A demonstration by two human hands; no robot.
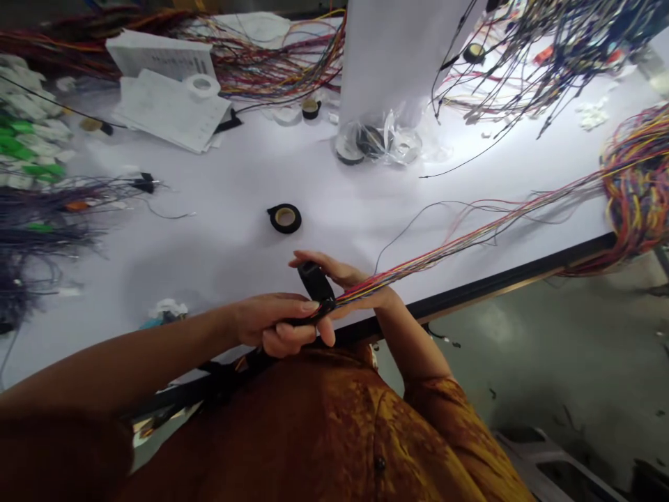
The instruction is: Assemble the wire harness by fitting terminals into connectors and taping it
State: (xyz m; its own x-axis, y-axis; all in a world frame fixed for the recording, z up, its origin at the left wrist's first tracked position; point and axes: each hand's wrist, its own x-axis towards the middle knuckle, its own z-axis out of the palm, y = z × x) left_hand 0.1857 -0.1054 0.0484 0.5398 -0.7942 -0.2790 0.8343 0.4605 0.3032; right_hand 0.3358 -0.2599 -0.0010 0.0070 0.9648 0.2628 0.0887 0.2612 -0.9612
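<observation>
Black connector point(316, 282) sits between left fingers point(290, 335) and right fingers point(316, 262)

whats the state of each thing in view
left hand: closed around the black connector
right hand: open, fingers extended, under the wires
multicoloured wire bundle: gathered at the hands, fanning out toward a tangled heap
black tape roll: lying flat
loose papers: stacked, white tape roll on top

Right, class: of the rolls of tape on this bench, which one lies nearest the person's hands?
The black tape roll lying flat on the white table, just beyond the right hand. The other rolls sit much farther off, near the plastic bag.
</observation>
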